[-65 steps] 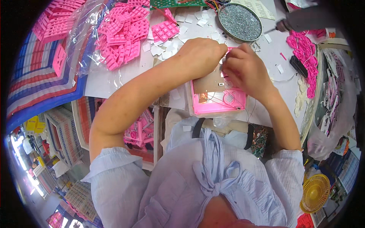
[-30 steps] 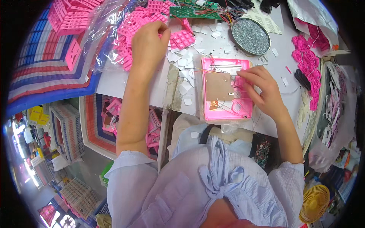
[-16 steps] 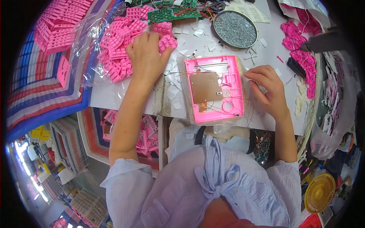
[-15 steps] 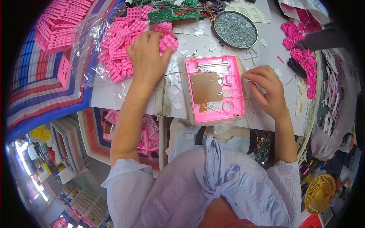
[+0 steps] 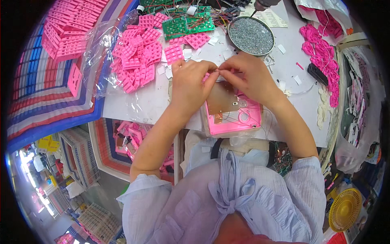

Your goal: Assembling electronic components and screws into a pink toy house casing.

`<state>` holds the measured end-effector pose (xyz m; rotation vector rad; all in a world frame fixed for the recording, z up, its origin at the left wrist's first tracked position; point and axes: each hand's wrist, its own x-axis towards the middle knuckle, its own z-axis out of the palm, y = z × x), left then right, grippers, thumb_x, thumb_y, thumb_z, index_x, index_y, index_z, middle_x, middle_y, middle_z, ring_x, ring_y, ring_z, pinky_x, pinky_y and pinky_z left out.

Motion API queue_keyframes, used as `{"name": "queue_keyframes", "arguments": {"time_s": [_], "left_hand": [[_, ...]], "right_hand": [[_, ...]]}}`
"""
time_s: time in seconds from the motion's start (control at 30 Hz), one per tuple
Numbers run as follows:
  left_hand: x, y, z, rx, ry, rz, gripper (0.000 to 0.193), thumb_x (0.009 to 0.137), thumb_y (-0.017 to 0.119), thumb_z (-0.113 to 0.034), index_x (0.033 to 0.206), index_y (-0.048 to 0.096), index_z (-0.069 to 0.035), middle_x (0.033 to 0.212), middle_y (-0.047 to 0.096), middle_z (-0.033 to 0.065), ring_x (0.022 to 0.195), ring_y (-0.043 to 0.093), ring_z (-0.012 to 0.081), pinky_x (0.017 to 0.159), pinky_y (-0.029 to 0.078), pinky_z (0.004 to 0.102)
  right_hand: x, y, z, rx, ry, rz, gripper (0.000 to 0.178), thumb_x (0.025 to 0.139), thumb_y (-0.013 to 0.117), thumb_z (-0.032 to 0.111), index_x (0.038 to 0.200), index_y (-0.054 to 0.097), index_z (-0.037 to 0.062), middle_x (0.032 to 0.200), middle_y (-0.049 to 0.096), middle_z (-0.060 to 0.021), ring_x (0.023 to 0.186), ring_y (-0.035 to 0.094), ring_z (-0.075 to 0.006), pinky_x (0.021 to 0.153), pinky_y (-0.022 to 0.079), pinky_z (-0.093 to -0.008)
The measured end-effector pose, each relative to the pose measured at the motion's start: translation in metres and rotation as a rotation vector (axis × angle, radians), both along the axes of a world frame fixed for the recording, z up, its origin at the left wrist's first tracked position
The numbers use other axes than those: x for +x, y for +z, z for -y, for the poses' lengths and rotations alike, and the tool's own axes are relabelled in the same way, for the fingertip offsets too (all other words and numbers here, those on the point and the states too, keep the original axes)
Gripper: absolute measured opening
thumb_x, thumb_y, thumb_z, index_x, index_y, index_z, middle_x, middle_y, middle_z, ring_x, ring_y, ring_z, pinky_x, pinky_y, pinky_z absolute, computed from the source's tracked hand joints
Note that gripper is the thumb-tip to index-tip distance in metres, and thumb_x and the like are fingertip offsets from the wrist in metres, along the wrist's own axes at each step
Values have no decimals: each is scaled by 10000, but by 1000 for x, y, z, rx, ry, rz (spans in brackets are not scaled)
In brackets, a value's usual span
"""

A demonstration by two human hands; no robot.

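Observation:
My left hand and my right hand meet over the far edge of a pink plastic housing. Their thumbs and fingertips are pinched close together; whatever small thing lies between them is too hidden to name. A brown circuit board sits inside the housing, with thin wires trailing to the right. The housing's far part is covered by my hands. Just beyond my left hand lies a pink rubber-like keypad piece, apart from the heap of pink keypads on the left.
A round tray of small screws stands behind the housing, with a dark tool tip above it. Green circuit boards with wires lie at the back. Pink ring-shaped parts and a black piece are at right.
My left hand has left the keypad heap and moved right, over the housing. My right hand has come left to meet it. Some keypad pieces now lie apart from the heap.

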<state>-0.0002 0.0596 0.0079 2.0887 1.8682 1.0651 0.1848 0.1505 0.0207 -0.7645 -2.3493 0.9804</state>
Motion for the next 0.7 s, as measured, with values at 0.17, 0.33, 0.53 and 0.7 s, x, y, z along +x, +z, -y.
{"name": "queue_keyframes", "arguments": {"time_s": [0.17,0.33,0.53,0.7], "left_hand": [[0,-3,5,-119,15,210,82,848,751,-183,879,709,-120,806,714,3,752,635,179,855,349,382],[1,-2,5,-33,-45,97,99,842,752,-168,917,729,-108,844,712,10,736,620,163,836,372,357],[2,-8,6,133,-146,-26,118,816,772,-155,917,713,-137,827,691,-18,768,610,176,858,341,379],[5,-6,16,151,-160,-9,135,803,780,-141,907,694,-149,824,680,-25,782,607,172,864,330,389]], "right_hand": [[2,-3,7,234,-6,-75,144,837,726,173,910,705,51,826,673,-100,790,610,-292,706,509,-404],[6,-1,15,296,-30,-88,186,840,720,155,987,700,43,897,674,-102,833,599,-296,716,507,-391],[14,10,8,59,124,-88,256,921,654,187,1120,706,35,966,676,-112,895,597,-265,790,489,-376],[1,10,-31,1,103,-16,310,942,620,265,1133,724,45,971,704,-141,936,616,-321,826,498,-430]]}}
